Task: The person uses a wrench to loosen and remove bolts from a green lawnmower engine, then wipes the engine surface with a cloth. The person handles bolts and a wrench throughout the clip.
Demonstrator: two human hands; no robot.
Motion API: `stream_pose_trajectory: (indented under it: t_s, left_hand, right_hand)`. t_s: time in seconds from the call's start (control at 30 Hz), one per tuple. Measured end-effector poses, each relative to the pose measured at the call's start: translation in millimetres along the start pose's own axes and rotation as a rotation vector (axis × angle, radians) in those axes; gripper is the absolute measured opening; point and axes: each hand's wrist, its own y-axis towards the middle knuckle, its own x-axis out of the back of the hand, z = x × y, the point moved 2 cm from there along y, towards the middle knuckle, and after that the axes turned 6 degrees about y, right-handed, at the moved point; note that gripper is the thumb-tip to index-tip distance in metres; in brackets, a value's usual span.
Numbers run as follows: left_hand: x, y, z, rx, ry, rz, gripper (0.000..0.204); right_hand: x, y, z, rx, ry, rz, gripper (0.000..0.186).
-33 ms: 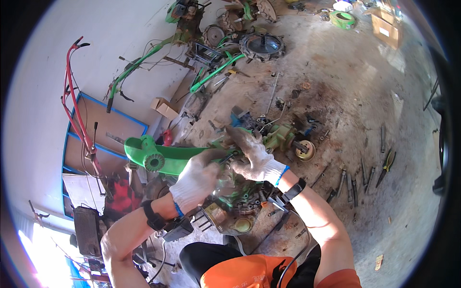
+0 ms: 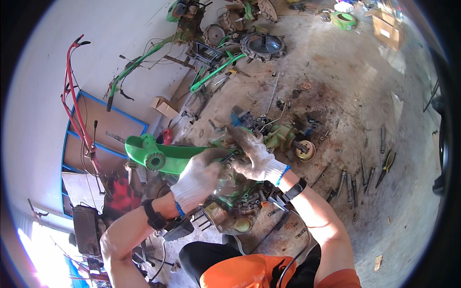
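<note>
In front of me lies a green curved metal part (image 2: 180, 161) with a round toothed disc (image 2: 154, 162) at its left end. My left hand (image 2: 198, 176), in a white knit glove with a dirty palm, closes its fingers by that part's right end. A small dark metal piece (image 2: 229, 157) shows at its fingertips, too blurred to name. My right hand (image 2: 257, 158), gloved alike, faces it with fingers bent and thumb below; what it grips is hidden. Below the hands are greasy green machine parts (image 2: 233, 194). Right of them sits an olive-green gear housing (image 2: 280, 137) with a brass-coloured drum (image 2: 305, 150).
Wrenches (image 2: 349, 186) and yellow-black pliers (image 2: 386, 168) lie on the stained concrete floor at right. Red handlebars (image 2: 72, 91) stand by the left wall. Beyond are a treaded wheel (image 2: 262, 45), a green bar (image 2: 217, 73) and a cardboard box (image 2: 385, 30). Below my left hand stands a dark box (image 2: 177, 229).
</note>
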Motion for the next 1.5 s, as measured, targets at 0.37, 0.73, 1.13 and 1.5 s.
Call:
stream_pose_trajectory:
  t_s: [0.37, 0.73, 1.13, 1.5]
  left_hand:
    - [13.5, 3.1, -4.0, -0.449, 0.703, 0.015, 0.041]
    - [24.0, 21.4, -1.5, -0.268, -0.594, 0.512, 0.051]
    - [3.4, 9.7, -12.7, -0.315, -0.357, 0.06, 0.021]
    - [6.0, 11.3, -4.8, -0.317, -0.287, 0.04, 0.022]
  right_hand:
    - [16.7, 2.4, 8.4, -0.045, 0.147, 0.061, 0.1]
    - [12.8, 15.8, 10.9, 0.244, 0.108, -0.002, 0.057]
    - [-2.9, 12.2, 14.4, 0.291, 0.053, -0.144, 0.03]
    - [-2.1, 14.8, 17.5, 0.362, -0.022, -0.188, 0.026]
